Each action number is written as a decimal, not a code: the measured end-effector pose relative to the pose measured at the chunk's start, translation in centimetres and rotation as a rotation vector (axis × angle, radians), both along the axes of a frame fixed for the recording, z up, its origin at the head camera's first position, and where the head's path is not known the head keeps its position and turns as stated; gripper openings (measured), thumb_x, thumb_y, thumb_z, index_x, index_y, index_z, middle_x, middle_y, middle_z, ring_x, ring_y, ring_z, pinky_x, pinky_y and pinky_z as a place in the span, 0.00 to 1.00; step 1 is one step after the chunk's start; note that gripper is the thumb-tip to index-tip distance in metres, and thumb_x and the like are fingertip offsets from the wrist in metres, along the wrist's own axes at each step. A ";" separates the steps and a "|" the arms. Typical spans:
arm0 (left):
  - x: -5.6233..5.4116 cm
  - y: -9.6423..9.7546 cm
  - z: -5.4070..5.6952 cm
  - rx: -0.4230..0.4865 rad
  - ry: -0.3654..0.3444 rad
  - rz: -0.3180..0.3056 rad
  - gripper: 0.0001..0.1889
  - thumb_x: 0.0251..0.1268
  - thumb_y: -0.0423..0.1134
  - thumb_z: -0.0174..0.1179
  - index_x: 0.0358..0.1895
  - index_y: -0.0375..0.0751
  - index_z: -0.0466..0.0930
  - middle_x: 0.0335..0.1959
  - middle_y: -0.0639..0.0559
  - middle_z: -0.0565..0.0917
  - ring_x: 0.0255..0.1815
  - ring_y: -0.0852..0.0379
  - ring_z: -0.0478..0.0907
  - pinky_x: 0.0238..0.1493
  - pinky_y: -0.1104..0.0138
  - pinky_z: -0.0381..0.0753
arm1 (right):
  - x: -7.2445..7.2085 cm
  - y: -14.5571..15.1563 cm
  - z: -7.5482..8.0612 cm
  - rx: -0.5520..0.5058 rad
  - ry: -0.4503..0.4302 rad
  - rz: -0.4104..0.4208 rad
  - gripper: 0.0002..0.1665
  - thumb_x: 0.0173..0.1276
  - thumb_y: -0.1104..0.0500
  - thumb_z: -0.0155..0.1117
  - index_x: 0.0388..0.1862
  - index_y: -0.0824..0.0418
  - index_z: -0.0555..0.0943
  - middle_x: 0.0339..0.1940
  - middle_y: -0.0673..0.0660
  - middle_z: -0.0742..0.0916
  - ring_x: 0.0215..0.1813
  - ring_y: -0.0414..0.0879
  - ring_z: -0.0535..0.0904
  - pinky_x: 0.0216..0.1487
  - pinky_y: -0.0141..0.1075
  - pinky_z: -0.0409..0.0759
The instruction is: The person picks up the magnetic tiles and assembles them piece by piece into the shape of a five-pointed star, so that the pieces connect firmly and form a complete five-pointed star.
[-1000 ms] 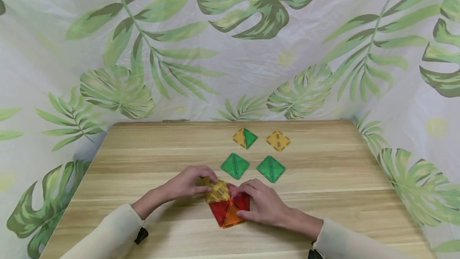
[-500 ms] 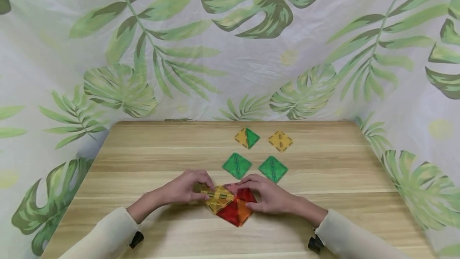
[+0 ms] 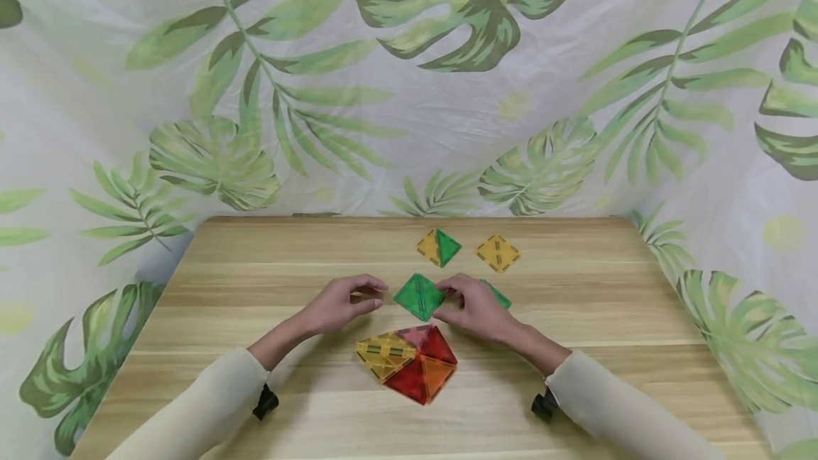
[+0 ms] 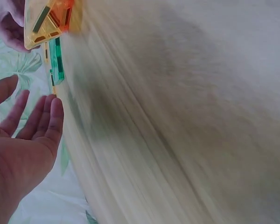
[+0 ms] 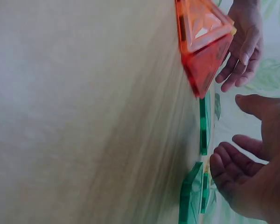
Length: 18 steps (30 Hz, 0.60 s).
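Near the front lies a cluster of translucent magnetic tiles, with yellow tiles (image 3: 383, 357) at its left, a pink tile (image 3: 417, 335) at the back, red tiles (image 3: 405, 380) and an orange tile (image 3: 439, 377) at the right. Behind it sits a green diamond (image 3: 419, 297) of two triangular tiles. My left hand (image 3: 341, 304) hovers left of that diamond, fingers loosely bent, holding nothing. The right hand (image 3: 478, 309) has its fingertips at the diamond's right corner, thumb and fingers apart; in the right wrist view this hand (image 5: 252, 161) also shows nothing gripped.
A second green diamond (image 3: 498, 294) is partly hidden behind my right hand. Farther back lie a yellow-and-green diamond (image 3: 439, 247) and a yellow diamond (image 3: 498, 253). The wooden table (image 3: 287, 247) ends at a leaf-patterned cloth (image 3: 441, 105).
Both hands have let go of the tile cluster and moved away from me to either side of the nearer green diamond. The yellow tiles shifted and turned against the cluster's left side.
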<state>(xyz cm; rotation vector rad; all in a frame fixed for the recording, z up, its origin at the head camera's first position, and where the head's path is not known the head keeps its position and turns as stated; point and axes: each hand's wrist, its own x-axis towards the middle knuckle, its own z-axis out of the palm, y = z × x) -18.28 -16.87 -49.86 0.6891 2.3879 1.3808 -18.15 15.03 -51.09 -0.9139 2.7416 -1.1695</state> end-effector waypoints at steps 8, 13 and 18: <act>-1.0 1.1 -0.8 0.001 -0.100 0.091 0.25 0.78 0.33 0.62 0.73 0.28 0.73 0.68 0.33 0.80 0.69 0.39 0.78 0.69 0.49 0.79 | -1.8 -0.5 -0.8 0.065 -0.054 -0.101 0.35 0.61 0.51 0.84 0.62 0.68 0.85 0.48 0.58 0.88 0.49 0.48 0.85 0.53 0.43 0.86; -1.1 1.7 -0.5 0.038 -0.161 0.084 0.28 0.77 0.34 0.62 0.76 0.28 0.69 0.71 0.31 0.77 0.71 0.37 0.76 0.71 0.49 0.77 | -2.1 -0.9 -0.9 0.082 -0.064 -0.123 0.37 0.59 0.47 0.85 0.62 0.66 0.85 0.49 0.57 0.89 0.49 0.47 0.85 0.53 0.45 0.86; -1.1 2.4 -0.3 0.038 -0.194 0.028 0.31 0.79 0.34 0.61 0.78 0.27 0.65 0.74 0.31 0.74 0.75 0.36 0.72 0.74 0.46 0.72 | -2.2 -1.6 -1.0 0.137 -0.044 -0.132 0.35 0.54 0.43 0.88 0.52 0.64 0.88 0.43 0.55 0.88 0.44 0.46 0.82 0.47 0.42 0.84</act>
